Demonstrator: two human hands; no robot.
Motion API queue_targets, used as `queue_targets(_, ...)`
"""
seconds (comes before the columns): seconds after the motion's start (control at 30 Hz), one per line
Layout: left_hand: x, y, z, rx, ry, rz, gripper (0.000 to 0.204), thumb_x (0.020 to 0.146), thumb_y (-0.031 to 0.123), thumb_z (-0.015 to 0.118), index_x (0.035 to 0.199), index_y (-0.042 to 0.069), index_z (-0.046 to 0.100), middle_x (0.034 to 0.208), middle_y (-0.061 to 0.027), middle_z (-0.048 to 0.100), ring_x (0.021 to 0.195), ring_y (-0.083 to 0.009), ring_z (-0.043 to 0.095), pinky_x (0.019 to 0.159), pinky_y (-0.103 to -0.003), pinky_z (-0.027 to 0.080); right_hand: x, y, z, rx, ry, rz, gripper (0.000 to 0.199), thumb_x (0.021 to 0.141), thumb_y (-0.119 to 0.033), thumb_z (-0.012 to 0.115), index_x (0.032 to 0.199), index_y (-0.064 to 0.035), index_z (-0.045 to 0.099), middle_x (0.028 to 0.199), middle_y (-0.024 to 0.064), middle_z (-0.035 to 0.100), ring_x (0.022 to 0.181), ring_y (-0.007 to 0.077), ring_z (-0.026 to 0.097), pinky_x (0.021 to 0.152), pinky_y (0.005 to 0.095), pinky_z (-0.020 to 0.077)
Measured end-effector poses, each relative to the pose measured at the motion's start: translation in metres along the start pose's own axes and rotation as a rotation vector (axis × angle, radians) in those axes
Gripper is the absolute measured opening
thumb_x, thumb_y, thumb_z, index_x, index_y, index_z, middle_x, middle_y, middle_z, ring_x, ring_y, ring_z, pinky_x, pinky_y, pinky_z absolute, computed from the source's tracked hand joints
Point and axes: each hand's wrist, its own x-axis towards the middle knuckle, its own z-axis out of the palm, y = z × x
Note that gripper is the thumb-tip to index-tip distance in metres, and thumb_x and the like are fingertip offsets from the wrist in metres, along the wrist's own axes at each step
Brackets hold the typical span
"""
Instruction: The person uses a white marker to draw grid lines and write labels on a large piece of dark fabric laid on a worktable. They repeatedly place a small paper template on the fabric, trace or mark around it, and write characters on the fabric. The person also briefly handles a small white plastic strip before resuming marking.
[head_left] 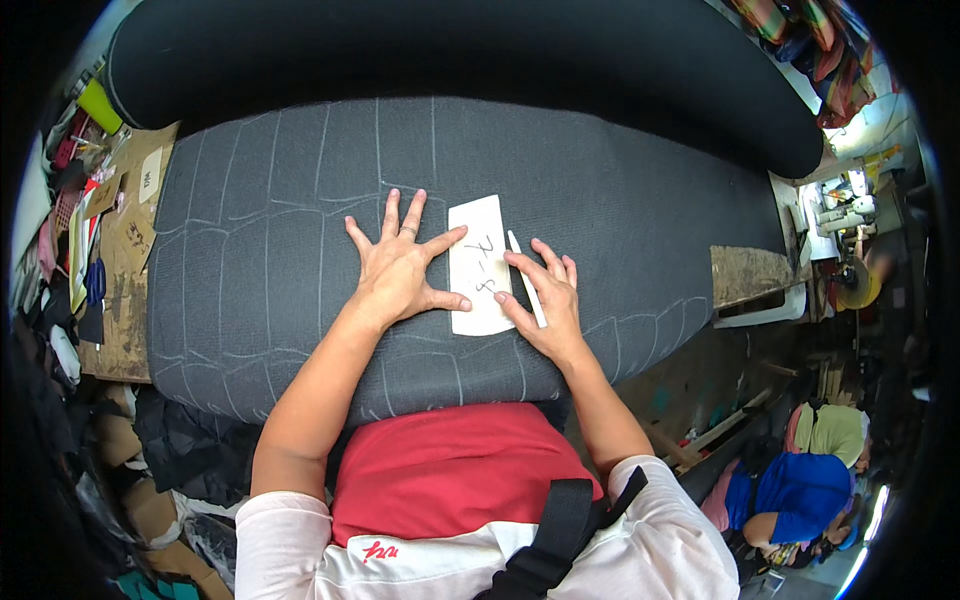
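Observation:
A cream card pattern piece (474, 228) with handwriting on it lies on dark grey fabric (620, 210). My left hand (393, 268) is spread flat on the cloth, its thumb and forefinger pressing the card's left side. On the other side, my right hand (552, 308) holds a slim white pen-like marking stick (541, 316) between its fingers. That hand's thumb and forefinger tips touch the card's right edge. Pale drawn lines form rows of outlines on the fabric to the left of the card and below it. The fabric around the card's upper right bears no visible lines.
A thick black fabric roll (450, 50) spans the far side. Left is a wooden tabletop (125, 300) with blue-handled scissors (95, 283) and paper pieces. Sewing machines (845, 215) stand at right. Another person in blue (800, 495) is at lower right. Black scraps (190, 440) lie lower left.

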Motion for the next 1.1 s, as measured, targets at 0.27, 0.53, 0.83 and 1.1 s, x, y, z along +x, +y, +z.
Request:
queue_targets(0.27, 0.0, 0.002, -0.005, -0.004, -0.046, -0.024, 0.102, 0.035, 0.07, 0.077, 0.127, 0.033, 0.055, 0.15, -0.0203, 0.022, 0.14, -0.0407, 0.008, 0.097, -0.078, 0.002, 0.063, -0.004, -0.003, 0.418, 0.074, 0.108, 0.024, 0.087, -0.016, 0.063, 0.105, -0.0005, 0.067, 0.085, 0.0105, 0.069, 0.079, 0.0156, 0.064, 0.068, 0.0263, 0.0493)
queue_targets(0.53, 0.001, 0.001, -0.004, -0.021, -0.035, -0.031, 0.102, 0.034, 0.069, 0.077, 0.127, 0.032, 0.056, 0.15, -0.0199, 0.022, 0.14, -0.0397, 0.008, 0.097, -0.078, 0.002, 0.107, -0.017, 0.03, 0.297, 0.083, 0.136, 0.017, 0.081, -0.014, 0.062, 0.087, 0.0008, 0.069, 0.07, 0.0142, 0.067, 0.062, 0.0193, 0.066, 0.056, 0.0306, 0.0502)
queue_targets(0.83, 0.002, 0.002, 0.001, -0.009, -0.042, -0.045, 0.102, 0.033, 0.07, 0.077, 0.126, 0.033, 0.056, 0.15, -0.0186, 0.022, 0.141, -0.0381, 0.007, 0.099, -0.077, 0.0, 0.107, 0.006, 0.024, 0.288, 0.296, 0.307, 0.017, 0.086, -0.01, 0.058, 0.084, 0.0052, 0.064, 0.067, 0.0125, 0.066, 0.06, 0.0167, 0.066, 0.056, 0.0294, 0.0525)
queue_targets(1.1, 0.002, 0.0, 0.004, -0.013, -0.04, -0.041, 0.103, 0.033, 0.073, 0.076, 0.126, 0.033, 0.056, 0.15, -0.0187, 0.021, 0.141, -0.0386, 0.007, 0.098, -0.077, 0.0, 0.01, -0.031, -0.017, 0.098, 0.126, 0.003, 0.009, 0.083, -0.005, 0.059, 0.079, 0.0026, 0.063, 0.072, 0.0192, 0.062, 0.06, 0.0294, 0.064, 0.054, 0.0348, 0.0483)
